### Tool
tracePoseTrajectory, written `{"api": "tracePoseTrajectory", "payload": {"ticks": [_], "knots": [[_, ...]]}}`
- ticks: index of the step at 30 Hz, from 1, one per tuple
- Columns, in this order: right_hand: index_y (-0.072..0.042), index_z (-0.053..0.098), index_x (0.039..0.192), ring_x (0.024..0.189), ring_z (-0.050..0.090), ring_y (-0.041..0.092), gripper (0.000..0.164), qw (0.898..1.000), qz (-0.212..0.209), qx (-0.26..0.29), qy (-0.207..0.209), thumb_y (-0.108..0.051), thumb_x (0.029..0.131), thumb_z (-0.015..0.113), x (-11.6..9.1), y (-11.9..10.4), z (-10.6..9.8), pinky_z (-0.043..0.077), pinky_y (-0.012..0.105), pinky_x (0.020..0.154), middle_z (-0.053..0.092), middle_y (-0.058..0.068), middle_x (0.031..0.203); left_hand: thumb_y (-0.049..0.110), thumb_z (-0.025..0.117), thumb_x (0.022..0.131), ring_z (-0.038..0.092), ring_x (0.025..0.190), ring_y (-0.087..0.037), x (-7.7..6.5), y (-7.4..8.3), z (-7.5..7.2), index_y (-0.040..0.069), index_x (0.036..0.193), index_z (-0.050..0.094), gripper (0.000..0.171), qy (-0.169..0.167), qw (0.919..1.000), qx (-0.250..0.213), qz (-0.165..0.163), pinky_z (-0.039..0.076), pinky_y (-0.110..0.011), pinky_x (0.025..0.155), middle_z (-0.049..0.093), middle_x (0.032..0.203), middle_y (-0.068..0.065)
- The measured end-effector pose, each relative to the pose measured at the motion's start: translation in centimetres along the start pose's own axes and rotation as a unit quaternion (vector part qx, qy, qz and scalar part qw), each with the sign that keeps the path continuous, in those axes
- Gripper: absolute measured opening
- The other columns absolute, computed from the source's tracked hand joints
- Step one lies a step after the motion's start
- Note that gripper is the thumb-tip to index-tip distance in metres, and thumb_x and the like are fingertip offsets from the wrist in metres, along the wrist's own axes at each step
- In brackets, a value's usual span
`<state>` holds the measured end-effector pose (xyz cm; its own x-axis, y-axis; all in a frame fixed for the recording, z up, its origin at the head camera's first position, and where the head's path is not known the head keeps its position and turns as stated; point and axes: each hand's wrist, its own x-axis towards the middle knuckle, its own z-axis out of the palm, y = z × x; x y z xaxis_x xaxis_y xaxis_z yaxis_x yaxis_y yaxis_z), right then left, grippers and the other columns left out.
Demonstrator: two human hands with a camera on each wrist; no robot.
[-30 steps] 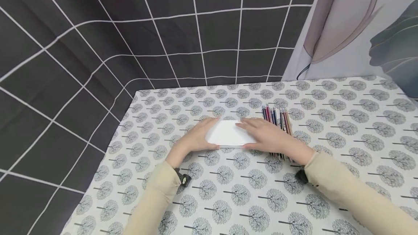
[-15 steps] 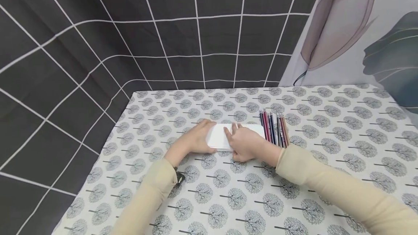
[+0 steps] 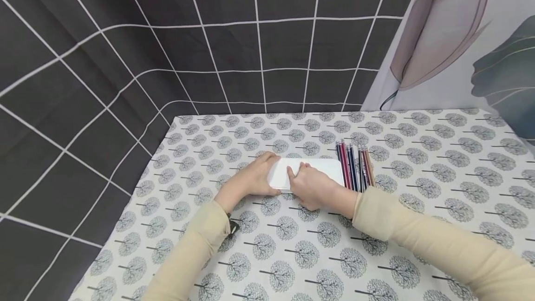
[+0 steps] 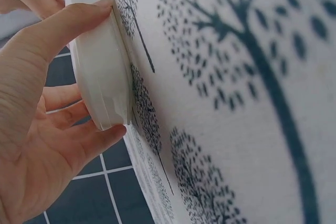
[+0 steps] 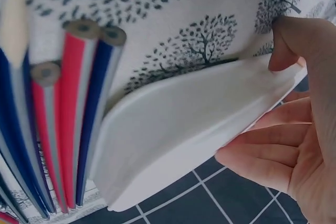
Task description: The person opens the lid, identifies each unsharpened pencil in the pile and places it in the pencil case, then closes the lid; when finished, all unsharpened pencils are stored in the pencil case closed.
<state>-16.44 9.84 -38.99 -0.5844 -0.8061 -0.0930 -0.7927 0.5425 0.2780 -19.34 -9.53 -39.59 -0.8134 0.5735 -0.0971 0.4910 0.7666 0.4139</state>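
Note:
A white rectangular box (image 3: 330, 165) with rounded corners lies flat on the patterned cloth, long side across. My left hand (image 3: 252, 178) grips its left end; in the left wrist view the thumb lies along the near side of the box (image 4: 102, 72) and the fingers reach round the end. My right hand (image 3: 311, 187) is over the middle of the box's near edge. The right wrist view has its thumb at the lower edge of the box (image 5: 157, 124) and its fingertips at the upper one.
Several pencils (image 3: 349, 166) lie side by side right beside the box's right end; red and blue pencils (image 5: 73, 103) show up close. The tree-print tablecloth (image 3: 418, 166) spreads around. A dark gridded curtain (image 3: 225, 45) hangs behind and at the left.
My right hand has left the box's right end and moved left to its middle, uncovering that end and the pencils. The left hand has stayed on the left end.

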Motion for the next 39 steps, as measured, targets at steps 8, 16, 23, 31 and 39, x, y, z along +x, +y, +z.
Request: {"api": "tracePoseTrajectory", "payload": {"ticks": [8, 16, 23, 31, 39], "knots": [[0.011, 0.054, 0.122, 0.088, 0.067, 0.039, 0.050, 0.996, -0.038, -0.034, 0.068, -0.023, 0.086, 0.058, -0.2, -0.5, 0.1, 0.059, 0.036, 0.068, 0.064, 0.034, 0.097, 0.037, 0.082, 0.063, 0.047, 0.121, -0.026, -0.3, -0.6, -0.1, 0.005, 0.140, 0.038, 0.094, 0.004, 0.9999, 0.015, -0.007, 0.041, -0.040, 0.103, 0.040, 0.141, -0.011], [0.008, 0.058, 0.118, 0.085, 0.069, 0.033, 0.060, 0.994, -0.012, -0.087, 0.068, -0.036, 0.079, 0.068, 0.3, -0.7, -0.4, 0.059, 0.033, 0.066, 0.066, 0.028, 0.097, 0.036, 0.082, 0.063, 0.046, 0.122, -0.029, -0.7, -0.4, -0.1, 0.005, 0.140, 0.039, 0.094, 0.005, 1.0000, 0.001, -0.003, 0.042, -0.043, 0.102, 0.038, 0.143, -0.014], [0.005, 0.055, 0.125, 0.100, 0.064, 0.036, 0.057, 0.996, -0.013, -0.083, 0.023, -0.033, 0.082, 0.062, 0.2, -1.1, -0.6, 0.057, 0.041, 0.078, 0.062, 0.025, 0.114, 0.042, 0.080, 0.064, 0.044, 0.126, -0.029, -0.4, 0.0, 0.3, 0.005, 0.141, 0.038, 0.095, 0.003, 0.9993, 0.038, -0.003, 0.041, -0.046, 0.102, 0.037, 0.145, -0.013], [0.003, 0.052, 0.128, 0.106, 0.061, 0.035, 0.048, 0.997, -0.023, -0.050, 0.045, -0.021, 0.087, 0.060, -0.1, -1.3, -0.6, 0.056, 0.040, 0.082, 0.058, 0.026, 0.121, 0.046, 0.079, 0.065, 0.043, 0.127, -0.026, 0.0, 0.0, -0.4, 0.009, 0.142, 0.036, 0.095, -0.005, 0.9973, 0.073, -0.008, 0.041, -0.045, 0.102, 0.036, 0.146, -0.010], [0.006, 0.054, 0.125, 0.103, 0.062, 0.037, 0.047, 0.993, -0.063, -0.051, 0.084, -0.025, 0.090, 0.057, -0.5, -1.0, 0.1, 0.058, 0.035, 0.076, 0.059, 0.028, 0.118, 0.041, 0.081, 0.065, 0.044, 0.125, -0.027, -0.2, -0.2, -0.7, 0.005, 0.141, 0.036, 0.095, -0.013, 0.9990, 0.041, 0.012, 0.041, -0.042, 0.103, 0.037, 0.145, -0.011]]}}
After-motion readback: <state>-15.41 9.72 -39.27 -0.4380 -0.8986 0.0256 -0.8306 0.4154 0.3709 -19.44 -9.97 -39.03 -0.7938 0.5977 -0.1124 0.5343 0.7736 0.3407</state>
